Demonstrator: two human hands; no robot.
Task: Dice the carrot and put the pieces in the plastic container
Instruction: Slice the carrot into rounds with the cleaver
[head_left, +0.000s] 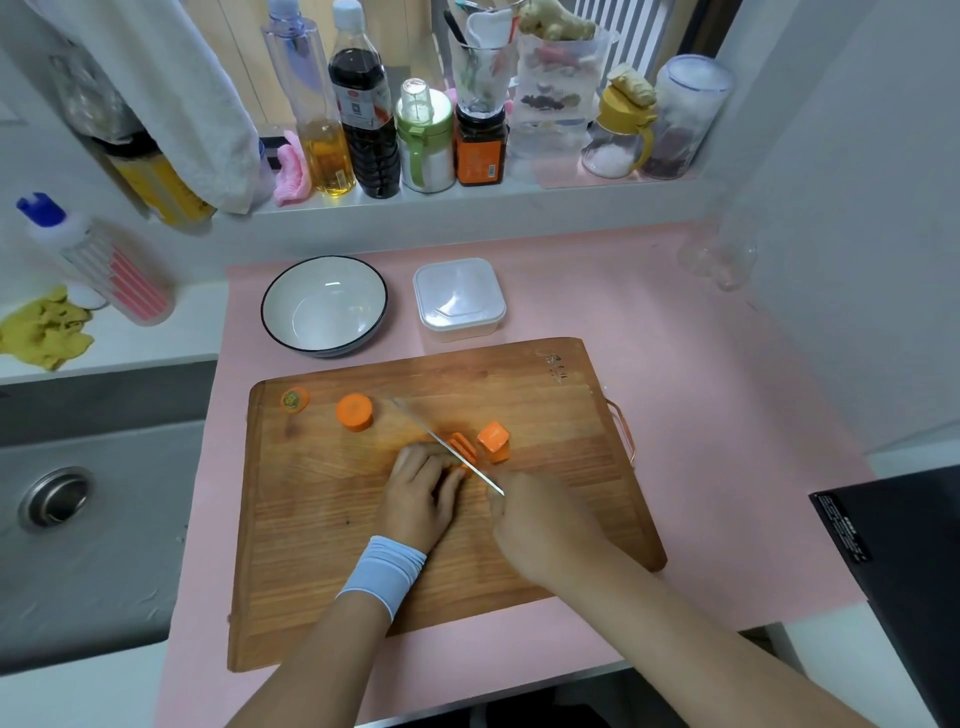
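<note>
Carrot being cut at the middle of the cutting board (322, 519).

The left hand (421, 488) curls its fingers (415, 460) down onto the carrot slices (464, 448). The right hand (540, 525) is closed, apparently round the hidden handle of the knife (441, 441), whose blade lies against the slices. A carrot chunk (492, 440) stands just beside them, and a carrot round (355, 411) and a stem end (295, 400) sit toward the board's far-left corner. Beyond the board's far edge, on the pink tabletop (701, 389), the lidded plastic container (459, 299) stands beside a bowl (324, 305).
</note>
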